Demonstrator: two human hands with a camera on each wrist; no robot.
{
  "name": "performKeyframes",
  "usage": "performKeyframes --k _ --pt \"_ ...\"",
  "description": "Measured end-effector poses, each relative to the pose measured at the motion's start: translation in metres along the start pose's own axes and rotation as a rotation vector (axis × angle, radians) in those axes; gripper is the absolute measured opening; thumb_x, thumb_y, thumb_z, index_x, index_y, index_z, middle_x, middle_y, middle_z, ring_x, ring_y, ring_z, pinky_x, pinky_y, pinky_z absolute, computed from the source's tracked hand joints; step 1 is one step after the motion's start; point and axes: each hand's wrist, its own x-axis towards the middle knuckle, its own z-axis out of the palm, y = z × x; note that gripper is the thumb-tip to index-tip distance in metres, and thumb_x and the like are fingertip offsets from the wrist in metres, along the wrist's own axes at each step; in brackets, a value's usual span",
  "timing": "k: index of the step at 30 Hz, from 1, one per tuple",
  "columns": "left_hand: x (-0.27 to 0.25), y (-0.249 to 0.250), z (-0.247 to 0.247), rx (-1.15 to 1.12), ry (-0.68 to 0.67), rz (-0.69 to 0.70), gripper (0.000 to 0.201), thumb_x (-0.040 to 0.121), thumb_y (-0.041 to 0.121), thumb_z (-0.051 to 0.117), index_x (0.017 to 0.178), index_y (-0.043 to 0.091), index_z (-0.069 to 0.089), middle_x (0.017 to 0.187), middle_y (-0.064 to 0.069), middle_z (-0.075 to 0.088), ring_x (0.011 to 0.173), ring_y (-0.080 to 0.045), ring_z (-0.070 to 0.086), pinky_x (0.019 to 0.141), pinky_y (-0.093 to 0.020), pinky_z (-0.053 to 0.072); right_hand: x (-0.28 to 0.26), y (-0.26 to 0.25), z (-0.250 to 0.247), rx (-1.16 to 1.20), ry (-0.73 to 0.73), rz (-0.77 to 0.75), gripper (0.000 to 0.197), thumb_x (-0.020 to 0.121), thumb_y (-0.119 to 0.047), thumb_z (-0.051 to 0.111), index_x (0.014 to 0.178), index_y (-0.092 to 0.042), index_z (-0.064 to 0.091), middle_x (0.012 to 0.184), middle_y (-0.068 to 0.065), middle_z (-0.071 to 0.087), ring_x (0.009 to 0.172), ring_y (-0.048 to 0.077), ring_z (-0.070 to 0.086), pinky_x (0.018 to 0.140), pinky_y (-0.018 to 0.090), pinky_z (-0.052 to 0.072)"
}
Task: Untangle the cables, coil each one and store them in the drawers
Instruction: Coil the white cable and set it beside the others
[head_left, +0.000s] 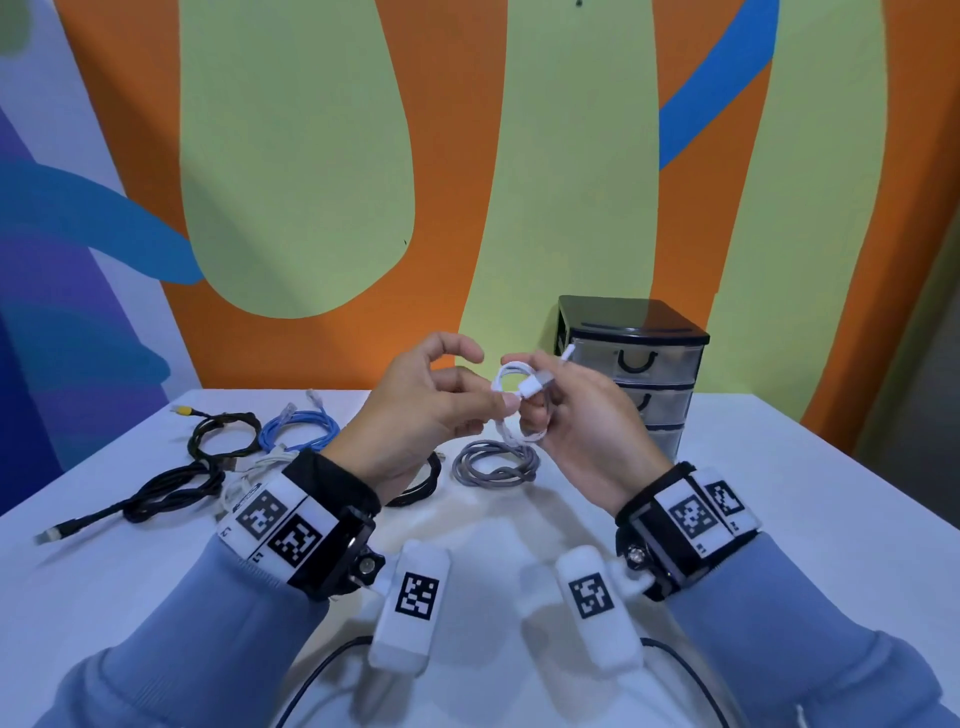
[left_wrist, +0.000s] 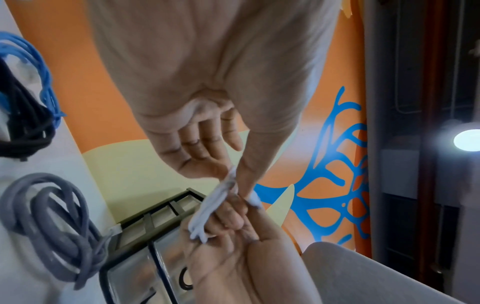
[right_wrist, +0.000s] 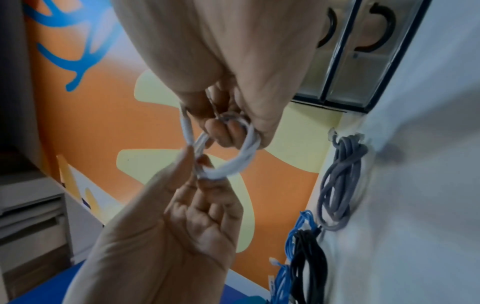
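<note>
Biggest thing I've got in the head view is the white rectangular table (head_left: 779, 493) filling the lower half, with the black-framed clear plastic drawer unit (head_left: 631, 332) sitting right of centre at the back, drawers closed as far as I can see. Spread across the left and middle of the table: a coiled black cable (head_left: 171, 486), a coiled blue network cable (head_left: 298, 431) and a knotted-up grey braided cable (head_left: 493, 462). Up in the middle of the frame, off the table, my right hand (head_left: 587, 441) is curled round a small white USB cable coil (head_left: 519, 395), and my left hand (head_left: 415, 415) is pinching that same coil with thumb and fingertips.
</note>
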Motion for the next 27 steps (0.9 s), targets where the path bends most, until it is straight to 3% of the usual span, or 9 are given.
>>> performKeyframes --k 2,4,8,11,14,16,19,22,27 --pt "0.003 -0.001 -0.001 0.050 0.085 -0.005 0.043 0.081 -0.010 0.080 0.116 0.007 0.062 0.067 -0.004 0.064 0.063 -0.020 0.053 0.064 -0.031 0.047 0.000 -0.003 0.000 -0.002 -0.006 0.001 0.037 0.110 -0.025 0.048 0.111 0.003 0.071 0.068 0.005 0.046 0.059 0.017 0.041 0.067 0.032 0.033" --pt "0.004 -0.003 -0.002 0.167 0.119 0.011 0.035 0.081 -0.009 0.077 0.111 0.006 0.070 0.064 -0.004 0.064 0.060 -0.019 0.053 0.061 -0.030 0.046 -0.001 -0.003 0.002 -0.127 0.033 -0.058 0.038 0.110 -0.024 0.049 0.111 0.007 0.071 0.066 0.006 0.047 0.058 0.018 0.042 0.062 0.028 0.034" --pt "0.005 -0.009 0.000 0.476 0.156 0.065 0.003 0.084 0.011 0.078 0.082 0.010 0.078 0.061 -0.006 0.071 0.055 -0.019 0.059 0.061 -0.033 0.052 -0.006 -0.004 0.008 -0.370 0.063 -0.205 0.029 0.106 -0.018 0.056 0.104 0.006 0.073 0.069 0.018 0.051 0.051 0.018 0.048 0.047 0.016 0.037" --pt "0.008 -0.011 -0.006 0.592 0.173 0.020 0.019 0.081 0.024 0.074 0.068 0.011 0.075 0.059 -0.007 0.071 0.058 -0.023 0.066 0.071 -0.047 0.063 -0.010 -0.002 0.011 -0.453 0.007 -0.266 0.022 0.105 -0.013 0.058 0.102 0.001 0.075 0.065 0.015 0.058 0.057 0.022 0.055 0.060 0.031 0.048" --pt "0.010 -0.011 -0.013 0.480 0.148 -0.024 0.014 0.086 0.013 0.078 0.076 0.004 0.076 0.066 -0.013 0.074 0.060 -0.023 0.069 0.080 -0.053 0.066 -0.011 0.000 0.011 -0.516 -0.034 -0.267 0.018 0.104 -0.009 0.059 0.105 -0.002 0.076 0.067 0.011 0.062 0.064 0.023 0.058 0.069 0.039 0.051" --pt "0.010 -0.009 -0.016 0.397 0.184 0.022 0.007 0.087 0.006 0.081 0.085 0.002 0.076 0.070 -0.014 0.075 0.062 -0.023 0.071 0.080 -0.047 0.066 -0.008 0.002 0.011 -0.425 -0.009 -0.224 0.018 0.104 -0.006 0.058 0.113 -0.001 0.072 0.071 0.014 0.063 0.068 0.025 0.059 0.073 0.039 0.051" --pt "0.012 -0.008 -0.014 0.437 0.224 0.153 0.013 0.088 0.016 0.085 0.091 0.011 0.073 0.077 -0.010 0.076 0.066 -0.019 0.069 0.075 -0.042 0.059 -0.005 0.005 0.009 -0.205 0.091 -0.132 0.017 0.104 -0.007 0.058 0.116 0.004 0.064 0.077 0.015 0.066 0.075 0.029 0.064 0.080 0.042 0.059" --pt "0.013 -0.009 -0.014 0.499 0.239 0.250 0.014 0.090 0.025 0.084 0.094 0.022 0.072 0.083 -0.004 0.076 0.075 -0.023 0.070 0.077 -0.044 0.059 -0.004 0.009 0.005 -0.209 0.126 -0.086 0.018 0.100 -0.016 0.069 0.109 0.000 0.067 0.088 0.016 0.071 0.082 0.026 0.070 0.089 0.044 0.061" --pt "0.011 -0.005 -0.017 0.573 0.298 0.339 0.009 0.093 0.029 0.081 0.097 0.028 0.073 0.081 0.001 0.075 0.073 -0.022 0.069 0.067 -0.036 0.056 -0.005 0.006 0.001 -0.280 0.069 -0.095 0.032 0.091 -0.019 0.080 0.113 0.001 0.070 0.094 0.013 0.074 0.084 0.017 0.070 0.076 0.039 0.064"
